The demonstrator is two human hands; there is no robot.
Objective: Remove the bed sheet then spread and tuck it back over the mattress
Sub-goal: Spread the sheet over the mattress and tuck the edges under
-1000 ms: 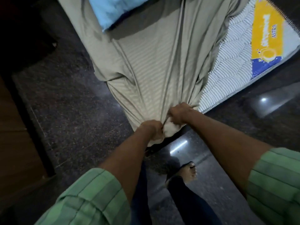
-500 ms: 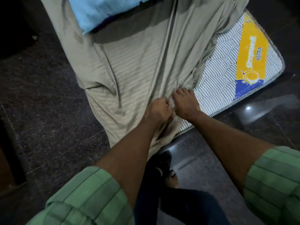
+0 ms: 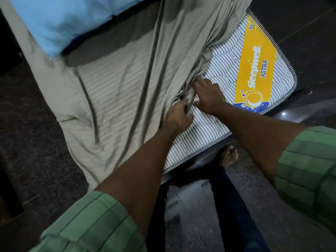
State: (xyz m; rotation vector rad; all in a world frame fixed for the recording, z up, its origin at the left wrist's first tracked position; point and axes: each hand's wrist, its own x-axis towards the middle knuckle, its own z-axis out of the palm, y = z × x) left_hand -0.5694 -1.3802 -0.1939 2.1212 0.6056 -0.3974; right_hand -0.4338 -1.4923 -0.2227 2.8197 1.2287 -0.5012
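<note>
Left hand (image 3: 177, 114) and right hand (image 3: 209, 96), fingers curled and pinching bunched beige bed sheet (image 3: 116, 84) over exposed striped mattress (image 3: 214, 124) corner.

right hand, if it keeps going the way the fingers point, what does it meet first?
The right hand points up and left into the bunched bed sheet, which its fingertips already seem to touch. Farther along that line lies the blue pillow, though depth is unclear.

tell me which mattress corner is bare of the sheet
The near right corner of the mattress, the one with the yellow Sleepwell Astra label. Its striped ticking shows, while the beige bed sheet covers the near left corner.
</note>
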